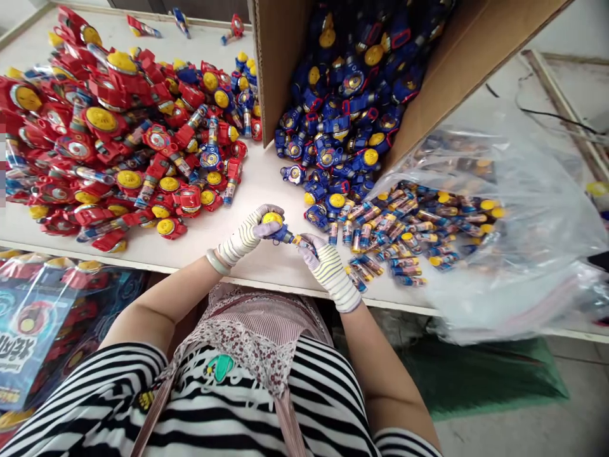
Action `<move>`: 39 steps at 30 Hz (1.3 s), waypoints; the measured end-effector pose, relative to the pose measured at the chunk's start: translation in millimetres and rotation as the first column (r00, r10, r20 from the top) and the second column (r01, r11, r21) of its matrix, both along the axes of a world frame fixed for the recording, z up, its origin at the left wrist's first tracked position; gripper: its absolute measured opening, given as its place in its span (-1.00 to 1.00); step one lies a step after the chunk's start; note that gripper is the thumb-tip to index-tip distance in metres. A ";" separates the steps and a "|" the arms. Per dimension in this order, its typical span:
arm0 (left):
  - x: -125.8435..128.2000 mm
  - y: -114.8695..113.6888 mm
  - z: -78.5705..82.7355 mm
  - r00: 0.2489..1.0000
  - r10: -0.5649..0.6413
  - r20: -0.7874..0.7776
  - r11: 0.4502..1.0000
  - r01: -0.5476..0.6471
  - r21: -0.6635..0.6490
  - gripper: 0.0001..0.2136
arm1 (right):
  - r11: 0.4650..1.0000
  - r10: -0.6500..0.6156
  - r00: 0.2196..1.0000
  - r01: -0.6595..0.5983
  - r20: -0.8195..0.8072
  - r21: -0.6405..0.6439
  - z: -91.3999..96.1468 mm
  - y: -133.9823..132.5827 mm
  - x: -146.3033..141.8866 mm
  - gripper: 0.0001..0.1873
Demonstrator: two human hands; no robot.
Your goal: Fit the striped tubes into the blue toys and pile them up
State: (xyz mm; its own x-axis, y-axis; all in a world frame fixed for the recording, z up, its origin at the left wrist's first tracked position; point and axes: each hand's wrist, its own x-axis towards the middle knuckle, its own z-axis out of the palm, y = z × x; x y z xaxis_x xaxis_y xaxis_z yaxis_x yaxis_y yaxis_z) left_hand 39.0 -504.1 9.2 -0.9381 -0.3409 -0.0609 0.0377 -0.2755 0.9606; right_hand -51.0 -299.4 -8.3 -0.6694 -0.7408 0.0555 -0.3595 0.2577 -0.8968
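Both my hands wear striped knit gloves. My left hand point(247, 233) is closed around a blue toy launcher point(280, 233) with a yellow round top, just above the table's front edge. My right hand point(326, 263) pinches a small cylindrical tube at the launcher's end, so the two pieces meet between my hands. A loose pile of blue launchers point(328, 184) lies just beyond my hands, spilling from a tipped cardboard box point(278, 70).
A large heap of red launchers with yellow tops point(109, 139) covers the table's left. A clear plastic bag point(514, 241) spills several small tubes point(409, 235) at the right. Printed packaging point(28, 324) lies below the white table point(257, 190) at lower left.
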 end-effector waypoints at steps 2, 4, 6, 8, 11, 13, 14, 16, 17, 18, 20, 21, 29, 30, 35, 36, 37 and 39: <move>-1.8 3.2 1.7 0.999 0.035 0.017 0.996 -0.033 -0.079 -0.62 | 0.994 0.042 0.978 -0.020 -0.204 0.108 0.2 4.3 -0.7 -0.59; -3.4 7.1 3.3 0.998 0.056 0.010 0.994 -0.055 -0.094 -0.65 | 0.985 0.081 0.949 -0.029 -0.304 0.170 0.7 7.4 -1.3 -0.57; -4.0 11.2 5.2 0.998 0.066 0.001 0.993 -0.066 -0.100 -0.67 | 0.975 0.118 0.926 -0.040 -0.358 0.217 3.5 7.8 -0.8 -0.53; -2.8 13.9 8.2 0.998 0.059 0.007 0.991 -0.058 -0.123 -0.68 | 0.960 0.149 0.912 -0.041 -0.381 0.277 8.4 6.3 1.7 -0.51; 1.9 13.3 15.8 1.000 0.013 0.006 0.968 -0.011 -0.252 -0.71 | 0.955 0.149 0.950 -0.067 -0.273 0.288 14.2 3.8 9.9 -0.52; 4.3 10.0 22.4 0.996 -0.067 -0.056 0.912 0.038 -0.408 -0.72 | 0.973 0.134 0.991 -0.129 -0.013 0.193 13.0 2.8 16.8 -0.46; 4.5 8.0 25.6 0.987 -0.124 -0.106 0.870 0.057 -0.490 -0.71 | 0.975 0.151 0.975 -0.173 0.161 0.136 11.0 2.1 19.7 -0.38; 2.5 5.0 30.5 0.954 -0.241 -0.180 0.795 0.087 -0.600 -0.70 | 0.964 0.213 0.866 -0.261 0.452 0.045 6.5 0.0 22.4 -0.19; 0.7 4.3 32.0 0.947 -0.264 -0.181 0.780 0.100 -0.617 -0.69 | 0.961 0.222 0.830 -0.276 0.512 0.030 5.3 -1.3 22.0 -0.13; -1.4 4.4 32.6 0.957 -0.246 -0.156 0.786 0.103 -0.610 -0.70 | 0.963 0.209 0.839 -0.267 0.503 0.045 5.5 -2.6 20.6 -0.12; -4.9 6.4 31.9 0.991 -0.123 -0.049 0.841 0.078 -0.535 -0.71 | 0.976 0.106 0.948 -0.157 0.300 0.151 9.6 -4.2 16.7 -0.23; -5.8 7.8 30.8 0.999 -0.049 0.006 0.871 0.046 -0.490 -0.72 | 0.976 0.041 0.986 -0.073 0.159 0.203 12.6 -4.2 15.2 -0.30; -3.1 2.7 18.1 0.960 -0.264 -0.091 0.906 0.214 -0.365 -0.65 | 0.945 0.233 0.627 -0.328 0.743 -0.020 0.5 2.0 24.6 -0.27; -2.8 2.2 17.5 0.966 -0.253 -0.053 0.901 0.215 -0.376 -0.66 | 0.952 0.217 0.675 -0.307 0.705 0.002 -2.0 1.8 24.0 -0.29; -1.7 7.7 12.2 0.992 -0.091 0.087 0.931 0.115 -0.345 -0.69 | 0.978 0.065 0.995 -0.079 0.081 0.193 -1.8 -2.0 17.7 -0.45; -2.8 7.1 10.6 0.992 -0.116 0.053 0.929 0.127 -0.348 -0.67 | 0.977 0.107 0.990 -0.123 0.096 0.173 -0.7 -3.9 16.7 -0.44; -4.5 4.7 9.6 0.988 -0.155 0.017 0.922 0.151 -0.357 -0.66 | 0.972 0.167 0.975 -0.188 0.147 0.140 0.6 -6.5 15.4 -0.41; -10.7 -7.8 12.3 0.970 -0.240 -0.026 0.899 0.212 -0.383 -0.62 | 0.955 0.270 0.951 -0.285 0.154 0.086 4.3 -13.4 9.9 -0.35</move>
